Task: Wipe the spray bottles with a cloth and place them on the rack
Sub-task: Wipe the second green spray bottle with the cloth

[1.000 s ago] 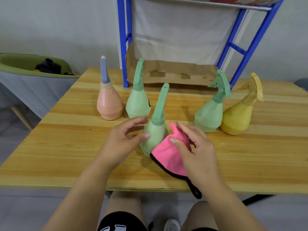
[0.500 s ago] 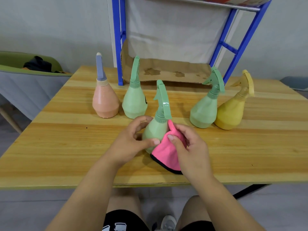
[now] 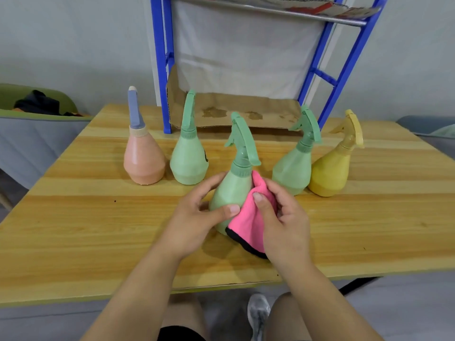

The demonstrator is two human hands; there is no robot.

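Observation:
A pale green spray bottle (image 3: 232, 190) stands near the table's front middle. My left hand (image 3: 197, 219) grips its body from the left, thumb across the front. My right hand (image 3: 283, 217) presses a pink cloth (image 3: 248, 222) with a black hem against the bottle's right side. Behind stand a pink bottle (image 3: 142, 161) with a blue nozzle, two more green bottles (image 3: 188, 161) (image 3: 294, 168) and a yellow bottle (image 3: 331, 172). The blue metal rack (image 3: 162, 70) rises at the table's back, its lower level lined with cardboard (image 3: 236, 112).
The wooden table (image 3: 86, 230) reaches to both sides of the frame. A green and grey chair (image 3: 29, 134) holding dark items stands at the left. My knees and a grey shoe (image 3: 258, 313) show below the front edge.
The bottle has turned so its trigger head now points left. My left hand closed around its body, and my right hand drew the pink cloth up against its side.

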